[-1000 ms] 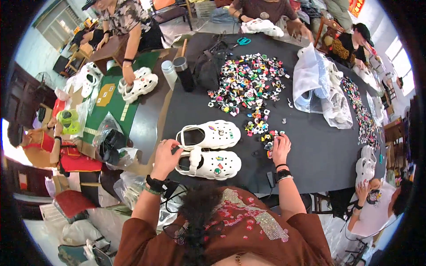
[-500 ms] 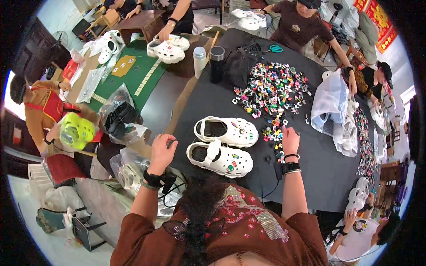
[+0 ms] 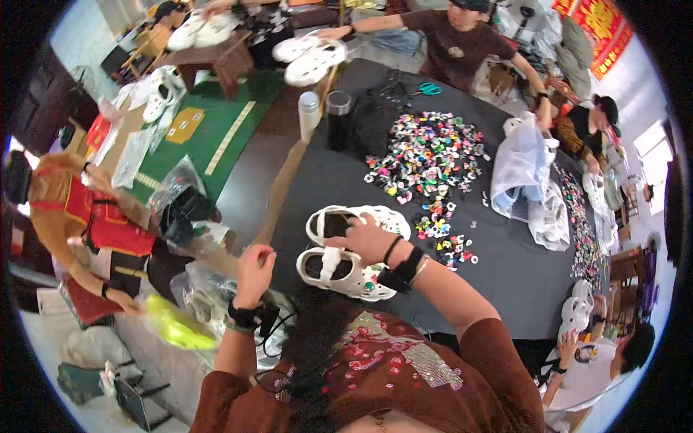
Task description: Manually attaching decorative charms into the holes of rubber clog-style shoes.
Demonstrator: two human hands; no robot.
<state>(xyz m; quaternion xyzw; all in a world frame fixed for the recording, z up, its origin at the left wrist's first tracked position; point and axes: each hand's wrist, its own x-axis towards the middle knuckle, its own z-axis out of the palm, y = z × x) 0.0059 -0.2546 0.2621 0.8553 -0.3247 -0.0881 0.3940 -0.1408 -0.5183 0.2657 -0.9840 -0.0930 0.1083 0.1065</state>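
Two white clogs lie side by side on the black tabletop in front of me, toes to the right. My right hand [image 3: 374,239] reaches across both, its fingers bent down near the heel straps and partly hiding the far clog [image 3: 394,221]. Whatever those fingers pinch, if anything, is too small or hidden to make out. Colourful shoe charms sit in holes of the near clog [image 3: 382,291], which my right wrist partly covers. To the left of the clogs, my left hand [image 3: 254,274] is raised with curled fingers, apart from the shoes, and nothing shows in it.
A heap of colourful charms [image 3: 437,155] covers the table beyond the clogs. A dark tumbler [image 3: 338,119] and a white bottle [image 3: 309,114] stand at the far left edge. A clear plastic bag [image 3: 521,173] lies to the right. Co-workers surround the table; one holds white clogs [image 3: 316,63].
My right hand has moved left from the charms onto the clogs. My left fingers have curled closer together. At far left, a person's yellow-green clogs have swung downward; across the table, white clogs have changed place.
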